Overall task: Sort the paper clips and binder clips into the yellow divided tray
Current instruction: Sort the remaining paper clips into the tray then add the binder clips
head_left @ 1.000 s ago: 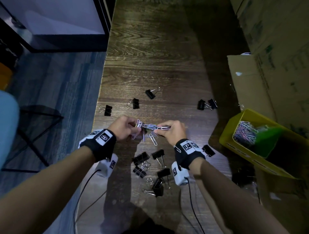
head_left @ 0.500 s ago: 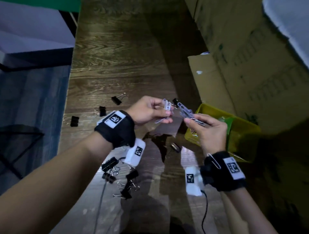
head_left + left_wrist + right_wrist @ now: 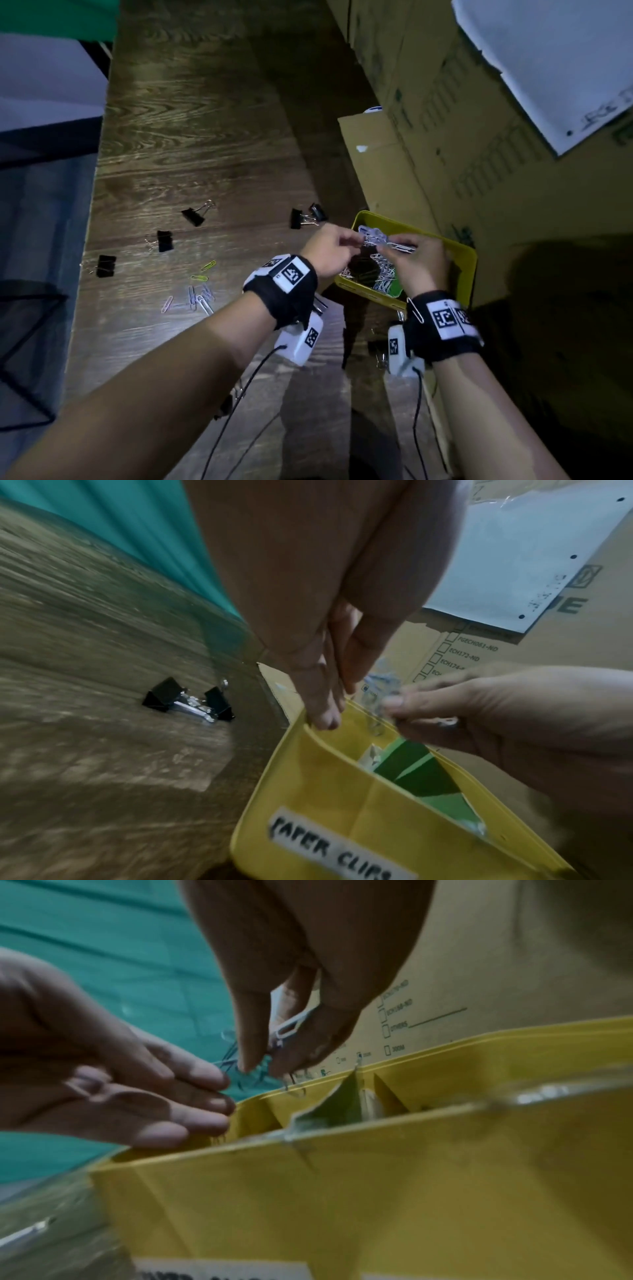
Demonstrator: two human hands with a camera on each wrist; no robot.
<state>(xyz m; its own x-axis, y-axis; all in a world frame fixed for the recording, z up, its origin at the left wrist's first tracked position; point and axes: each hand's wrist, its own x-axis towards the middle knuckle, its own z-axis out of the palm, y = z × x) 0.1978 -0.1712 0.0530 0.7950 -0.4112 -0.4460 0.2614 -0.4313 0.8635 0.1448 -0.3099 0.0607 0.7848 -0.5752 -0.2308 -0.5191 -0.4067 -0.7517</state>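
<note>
A tangled bunch of paper clips (image 3: 383, 240) hangs between both hands directly above the yellow divided tray (image 3: 466, 270), so anything shaken loose should fall into the compartment labelled for paper clips. The left hand (image 3: 329, 251) pinches one end, and the right hand (image 3: 419, 262) pinches the other. Beyond the left hand, 5 black binder clips (image 3: 164, 241) and several loose clips (image 3: 198, 298) lie unsorted on the wooden table (image 3: 191, 144).

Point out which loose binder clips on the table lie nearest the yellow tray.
The touching pair of binder clips just left of the yellow tray; the other three lie far left.
</note>
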